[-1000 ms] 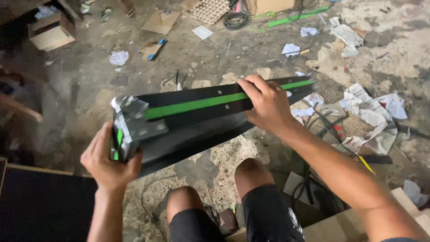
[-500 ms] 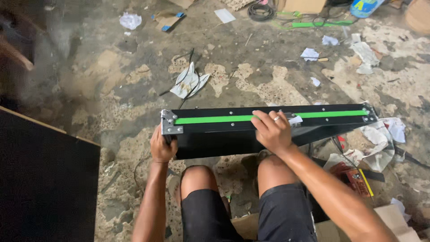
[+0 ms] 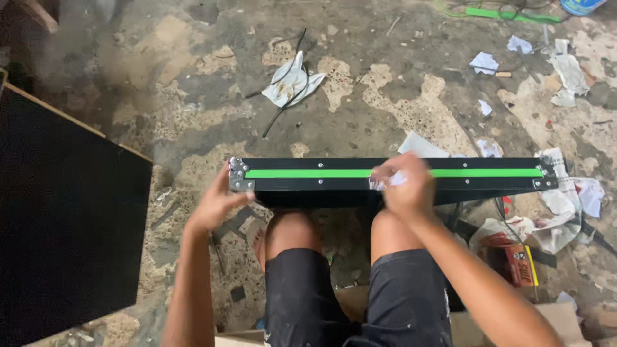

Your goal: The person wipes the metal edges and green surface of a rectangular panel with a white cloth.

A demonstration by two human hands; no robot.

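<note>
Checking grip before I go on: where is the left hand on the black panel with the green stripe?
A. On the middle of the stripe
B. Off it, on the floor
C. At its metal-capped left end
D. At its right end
C: the left hand holds the black panel at its left end, by the metal corner plates.

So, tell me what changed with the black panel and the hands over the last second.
The black panel with the green stripe swung from a tilted, raised hold down to level across the knees, edge upward. The left hand moved from under its end to the metal corner bracket. The right hand slid toward the middle of the stripe, now blurred. Both hands stayed on the panel; the person is still seated.
</note>
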